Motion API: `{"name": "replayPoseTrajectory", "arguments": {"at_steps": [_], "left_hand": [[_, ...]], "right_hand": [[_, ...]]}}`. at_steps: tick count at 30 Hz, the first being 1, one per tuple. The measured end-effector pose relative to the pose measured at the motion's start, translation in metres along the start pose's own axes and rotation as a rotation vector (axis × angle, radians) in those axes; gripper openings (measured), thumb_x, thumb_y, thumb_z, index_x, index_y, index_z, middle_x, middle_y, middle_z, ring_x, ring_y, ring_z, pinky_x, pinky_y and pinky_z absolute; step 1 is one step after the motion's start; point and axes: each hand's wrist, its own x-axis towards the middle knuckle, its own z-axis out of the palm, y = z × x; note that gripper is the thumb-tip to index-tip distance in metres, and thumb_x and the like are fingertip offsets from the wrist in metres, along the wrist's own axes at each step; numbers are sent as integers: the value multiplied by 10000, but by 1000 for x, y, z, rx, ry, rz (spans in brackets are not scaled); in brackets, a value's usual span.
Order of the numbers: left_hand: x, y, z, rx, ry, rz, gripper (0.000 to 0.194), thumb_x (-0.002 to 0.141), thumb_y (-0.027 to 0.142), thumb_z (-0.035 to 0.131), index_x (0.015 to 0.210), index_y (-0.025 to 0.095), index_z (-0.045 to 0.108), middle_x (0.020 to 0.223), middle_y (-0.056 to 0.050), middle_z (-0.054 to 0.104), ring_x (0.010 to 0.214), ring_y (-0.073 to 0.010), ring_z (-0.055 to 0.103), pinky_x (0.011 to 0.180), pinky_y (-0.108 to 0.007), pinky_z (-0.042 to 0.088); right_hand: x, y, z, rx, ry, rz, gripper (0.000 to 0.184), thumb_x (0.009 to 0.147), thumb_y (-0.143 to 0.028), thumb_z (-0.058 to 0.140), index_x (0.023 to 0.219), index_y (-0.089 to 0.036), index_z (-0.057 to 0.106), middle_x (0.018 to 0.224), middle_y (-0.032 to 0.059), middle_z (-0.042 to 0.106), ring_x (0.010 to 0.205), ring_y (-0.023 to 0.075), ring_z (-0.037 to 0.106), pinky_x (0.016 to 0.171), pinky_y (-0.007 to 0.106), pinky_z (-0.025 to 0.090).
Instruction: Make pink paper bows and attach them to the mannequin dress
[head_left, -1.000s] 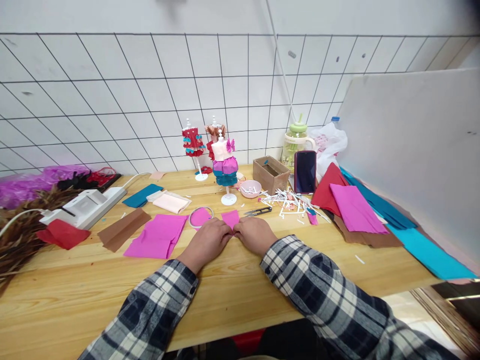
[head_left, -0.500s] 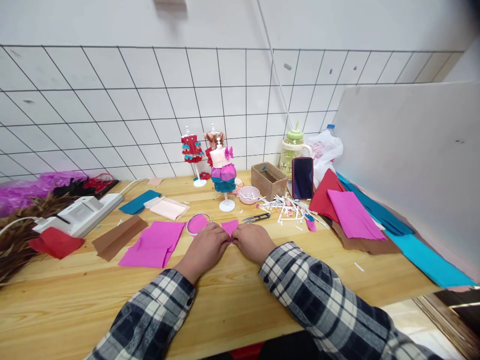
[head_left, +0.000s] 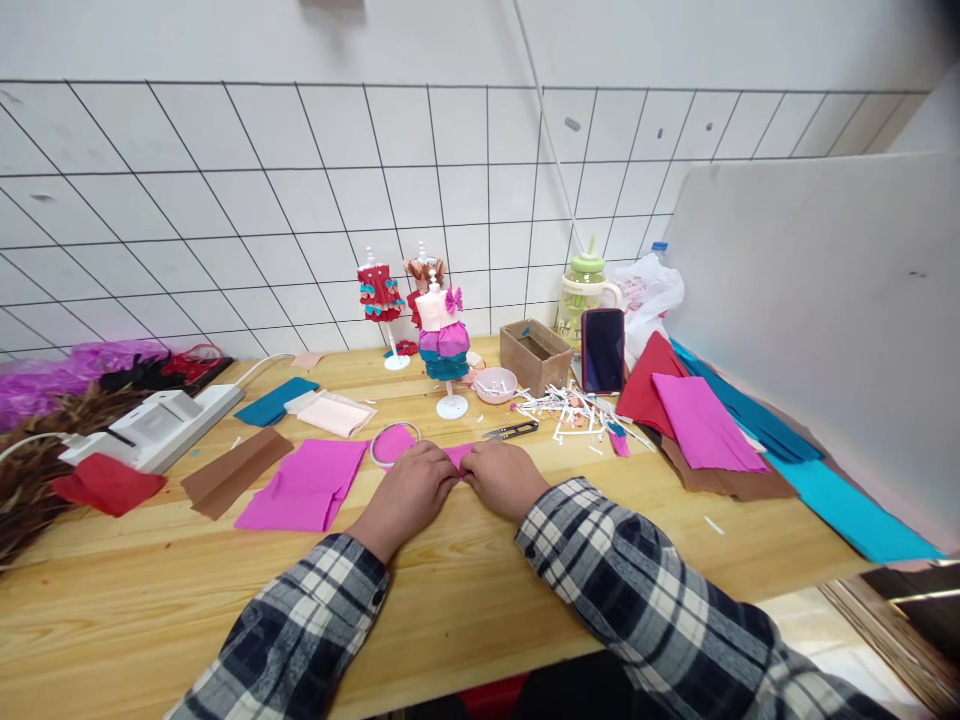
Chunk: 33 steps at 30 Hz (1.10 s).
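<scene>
Both of my hands meet over a small piece of magenta crepe paper (head_left: 459, 456) on the wooden table. My left hand (head_left: 417, 488) pinches its left part, and my right hand (head_left: 504, 480) pinches its right part; the fingertips nearly touch. The paper's lower edge is mostly hidden by my fingers. Just beyond my left hand lies a ring of double-sided tape or similar roll (head_left: 373, 449), with another magenta piece (head_left: 394, 443) under it. Black thread snips (head_left: 513, 431) rest past my right hand. A larger folded magenta sheet (head_left: 306, 487) lies to the left.
Small dress forms stand at the back, one in a pink, magenta and teal dress (head_left: 444, 340). Near them are a pink bowl (head_left: 496, 385), a cardboard box (head_left: 535, 360), a phone (head_left: 603, 350) and white paper scraps (head_left: 574, 414). A power strip (head_left: 161, 425) sits left; coloured paper (head_left: 709, 422) lies right.
The view has shifted slightly. My hands stay pinched on the magenta piece, and less of it shows above the fingers now.
</scene>
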Motion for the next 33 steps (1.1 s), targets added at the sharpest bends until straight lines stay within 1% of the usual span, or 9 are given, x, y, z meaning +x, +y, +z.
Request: {"name": "replayPoseTrajectory", "arguments": {"at_steps": [4, 7, 10, 14, 18, 20, 26, 30, 33], "left_hand": [[0, 0, 1, 0, -8, -59, 216, 906, 216, 501, 914, 191, 716, 828, -86, 693, 855, -215, 586, 787, -342, 435], [0, 0, 3, 10, -23, -82, 228, 912, 212, 488, 899, 184, 714, 809, -88, 689, 818, -212, 587, 771, -343, 436], [1, 1, 3, 8, -17, -63, 236, 911, 204, 483, 885, 183, 717, 816, -89, 683, 849, -214, 580, 800, -350, 436], [1, 1, 2, -5, 4, -26, 221, 907, 201, 490, 879, 182, 709, 862, -85, 682, 910, -215, 573, 846, -352, 431], [0, 0, 3, -9, -6, -51, 212, 900, 201, 500, 903, 193, 712, 833, -81, 690, 882, -216, 589, 827, -350, 436], [0, -2, 4, -10, -1, -68, 211, 896, 206, 505, 910, 192, 715, 825, -83, 694, 861, -217, 598, 810, -347, 439], [1, -2, 6, -6, -17, -81, 232, 904, 214, 493, 938, 189, 722, 833, -85, 704, 840, -216, 603, 800, -348, 437], [2, 0, 4, 15, -17, -46, 250, 906, 220, 482, 866, 188, 726, 829, -86, 685, 846, -214, 580, 806, -351, 425], [2, 2, 2, 31, 1, -35, 241, 900, 238, 487, 838, 187, 715, 846, -86, 679, 866, -216, 571, 821, -363, 406]], "right_hand": [[0, 0, -1, 42, -7, 26, 253, 950, -308, 439, 1035, -205, 654, 949, 68, 670, 889, 192, 612, 745, 282, 422], [0, 0, -1, 53, -4, 46, 244, 946, -318, 456, 1030, -212, 659, 944, 59, 669, 885, 194, 616, 732, 282, 423], [0, -1, -2, 44, -38, 60, 242, 945, -311, 464, 993, -201, 674, 925, 63, 650, 877, 185, 614, 729, 273, 422], [0, -1, -3, 24, -5, 40, 236, 942, -306, 469, 966, -189, 673, 966, 68, 631, 890, 179, 607, 711, 263, 420], [1, -1, -2, 19, -30, 51, 230, 947, -312, 462, 996, -206, 661, 915, 52, 648, 850, 178, 616, 706, 267, 420], [1, 0, -1, 33, -32, 62, 228, 942, -330, 475, 1015, -212, 656, 929, 52, 656, 863, 181, 618, 721, 266, 420], [2, 2, 0, 41, -54, 67, 242, 945, -340, 471, 978, -210, 673, 923, 61, 648, 859, 183, 616, 715, 266, 418], [1, 2, -1, 27, -27, 53, 250, 942, -342, 469, 981, -218, 682, 980, 64, 626, 858, 178, 615, 704, 263, 418], [1, 1, -3, 20, -37, 70, 273, 951, -333, 447, 981, -205, 686, 963, 71, 635, 857, 180, 618, 722, 265, 421]]}}
